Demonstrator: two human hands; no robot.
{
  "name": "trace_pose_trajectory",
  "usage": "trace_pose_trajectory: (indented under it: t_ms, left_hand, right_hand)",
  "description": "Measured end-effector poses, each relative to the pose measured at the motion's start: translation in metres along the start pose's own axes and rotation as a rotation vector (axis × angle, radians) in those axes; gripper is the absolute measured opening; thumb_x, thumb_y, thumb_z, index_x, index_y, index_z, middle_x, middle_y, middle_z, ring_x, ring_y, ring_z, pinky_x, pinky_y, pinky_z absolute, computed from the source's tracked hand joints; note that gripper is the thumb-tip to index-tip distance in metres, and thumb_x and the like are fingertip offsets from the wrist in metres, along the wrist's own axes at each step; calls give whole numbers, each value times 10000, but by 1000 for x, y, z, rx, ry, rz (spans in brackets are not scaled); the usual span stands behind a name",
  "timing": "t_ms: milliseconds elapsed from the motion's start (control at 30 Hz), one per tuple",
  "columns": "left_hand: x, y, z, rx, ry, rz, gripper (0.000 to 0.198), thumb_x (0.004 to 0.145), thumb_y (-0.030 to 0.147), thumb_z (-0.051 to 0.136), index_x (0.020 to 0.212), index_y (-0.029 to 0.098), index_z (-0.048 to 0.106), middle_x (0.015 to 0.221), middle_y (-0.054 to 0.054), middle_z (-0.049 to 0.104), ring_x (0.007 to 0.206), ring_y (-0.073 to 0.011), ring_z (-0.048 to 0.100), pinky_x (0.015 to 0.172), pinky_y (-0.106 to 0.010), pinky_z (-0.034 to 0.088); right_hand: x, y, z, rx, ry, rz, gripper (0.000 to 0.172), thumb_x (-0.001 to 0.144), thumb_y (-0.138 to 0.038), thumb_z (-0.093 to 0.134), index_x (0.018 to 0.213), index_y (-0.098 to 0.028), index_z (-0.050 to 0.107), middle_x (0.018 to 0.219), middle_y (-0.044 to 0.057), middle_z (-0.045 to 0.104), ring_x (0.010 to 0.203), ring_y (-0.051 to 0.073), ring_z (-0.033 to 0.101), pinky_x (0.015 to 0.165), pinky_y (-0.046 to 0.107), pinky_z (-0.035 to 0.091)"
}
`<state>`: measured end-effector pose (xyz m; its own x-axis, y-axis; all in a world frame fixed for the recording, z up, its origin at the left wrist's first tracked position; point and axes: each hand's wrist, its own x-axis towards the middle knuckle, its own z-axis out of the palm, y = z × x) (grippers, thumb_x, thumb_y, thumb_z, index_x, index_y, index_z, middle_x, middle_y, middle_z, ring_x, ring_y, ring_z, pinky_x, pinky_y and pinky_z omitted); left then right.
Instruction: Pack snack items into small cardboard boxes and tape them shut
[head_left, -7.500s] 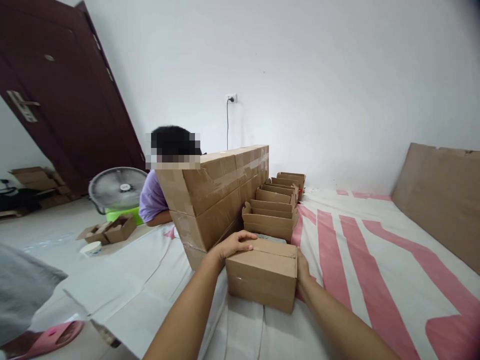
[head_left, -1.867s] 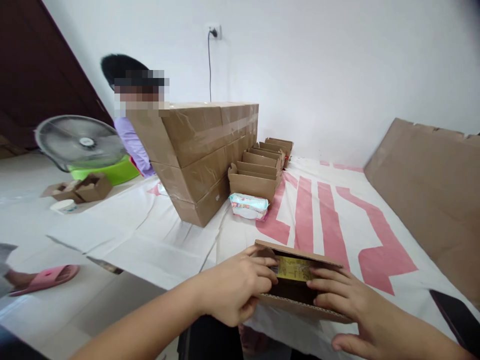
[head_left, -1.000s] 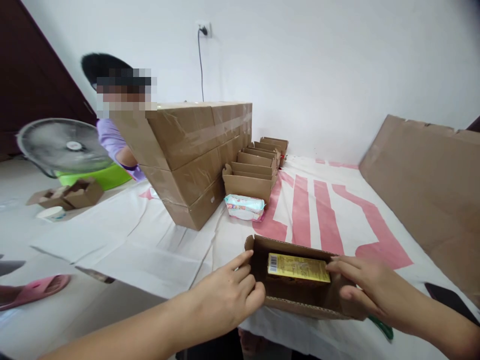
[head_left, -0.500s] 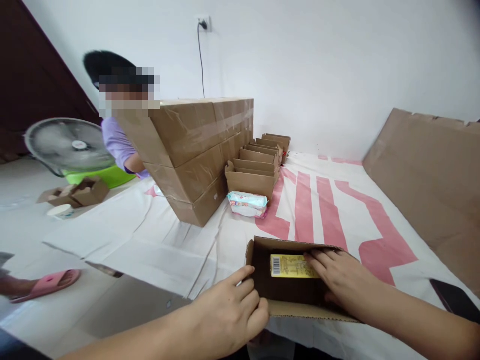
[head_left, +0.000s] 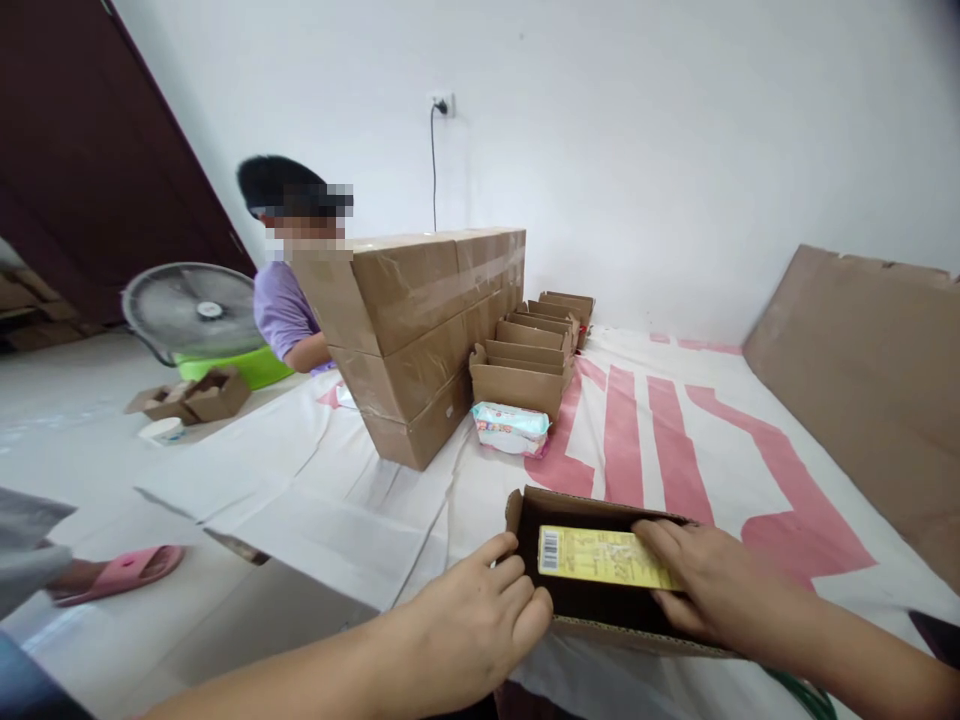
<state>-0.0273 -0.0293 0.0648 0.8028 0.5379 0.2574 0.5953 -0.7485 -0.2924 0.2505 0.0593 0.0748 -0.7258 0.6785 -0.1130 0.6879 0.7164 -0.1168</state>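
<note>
An uncovered cardboard box (head_left: pixel 600 632) stands at the table's near edge. Inside it is a yellow carton (head_left: pixel 600 556) with a barcode on its left end. My right hand (head_left: pixel 697 575) reaches into the box and grips the carton's right end between thumb and fingers. At the box's left end, my left hand (head_left: pixel 480 620) is closed on the cardboard wall, its fingers curled over the edge. A soft white and teal packet (head_left: pixel 511 428), perhaps wipes, lies on the table beyond the box.
Taped cartons (head_left: pixel 412 340) are stacked to the left, beside a row of open boxes (head_left: pixel 517 385). A co-worker (head_left: pixel 285 310) sits behind the stack. A cardboard sheet (head_left: pixel 862 370) leans at right; a fan (head_left: pixel 199 310) stands on the floor. Part of a dark phone (head_left: pixel 934 632) shows at the right edge.
The yellow carton shows larger and higher in the box, with my right hand on its right end. My left hand keeps its hold on the box. The whole view has shifted slightly.
</note>
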Motion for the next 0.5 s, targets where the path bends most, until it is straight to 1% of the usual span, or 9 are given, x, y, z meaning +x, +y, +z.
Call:
trace_pose_trajectory:
  t_ms: [133, 233, 300, 333, 367, 400, 433, 500]
  left_hand:
    - [-2, -10, -1, 2, -24, -32, 104, 821, 108, 484, 858, 166, 561, 678, -15, 587, 601, -188, 485, 883, -401, 427]
    - [-8, -19, -1, -39, -40, -70, 114, 804, 78, 488, 821, 183, 529, 687, -15, 592, 617, -188, 501, 884, -398, 426]
    - [-11, -25, -1, -117, -41, -117, 111, 821, 87, 495, 805, 196, 509, 701, -12, 602, 637, -184, 523, 859, -382, 441]
    - [-12, -29, -2, -173, -27, -151, 83, 839, 119, 507, 820, 200, 507, 729, -16, 615, 660, -186, 539, 829, -369, 455]
    - [-13, -34, -5, -235, 12, -196, 41, 857, 161, 521, 852, 201, 512, 764, -24, 626, 686, -187, 554, 788, -354, 467]
    - [-11, -40, -8, -294, 75, -249, 35, 870, 211, 533, 900, 201, 516, 805, -34, 633, 721, -192, 568, 750, -341, 476]
    - [-9, -47, -11, -346, 153, -317, 103, 877, 257, 544, 957, 199, 516, 860, -51, 636, 768, -200, 580, 731, -336, 482]
    - [2, -67, -18, -442, 329, -486, 246, 869, 322, 578, 1066, 194, 503, 987, -87, 627, 885, -221, 592, 773, -359, 494]
  right_hand:
    - [-4, 11, -5, 229, 51, -9, 440, 889, -316, 490, 1310, -196, 450, 1212, 117, 631, 1015, 252, 649, 838, 367, 521]
    - [-7, 20, -8, 365, 98, -32, 460, 917, -362, 477, 1351, -227, 405, 1255, 104, 610, 1053, 231, 634, 866, 343, 525]
    - [-7, 25, -13, 438, 170, -42, 466, 931, -412, 464, 1352, -222, 406, 1256, 117, 608, 1077, 240, 623, 877, 349, 529]
    - [-6, 28, -18, 472, 221, -50, 472, 933, -436, 458, 1347, -213, 414, 1253, 127, 609, 1084, 248, 620, 881, 356, 531]
    - [-4, 30, -23, 505, 275, -62, 475, 934, -452, 454, 1340, -206, 425, 1247, 135, 611, 1082, 254, 620, 879, 361, 535]
    - [-1, 32, -29, 538, 324, -80, 473, 935, -461, 452, 1330, -202, 438, 1238, 139, 614, 1072, 257, 624, 869, 362, 541]
    - [4, 35, -37, 571, 360, -101, 470, 936, -466, 451, 1325, -201, 450, 1231, 139, 618, 1059, 258, 629, 853, 361, 548]
    - [17, 39, -53, 629, 409, -144, 476, 937, -475, 453, 1327, -201, 465, 1230, 135, 619, 1047, 260, 636, 822, 355, 560]
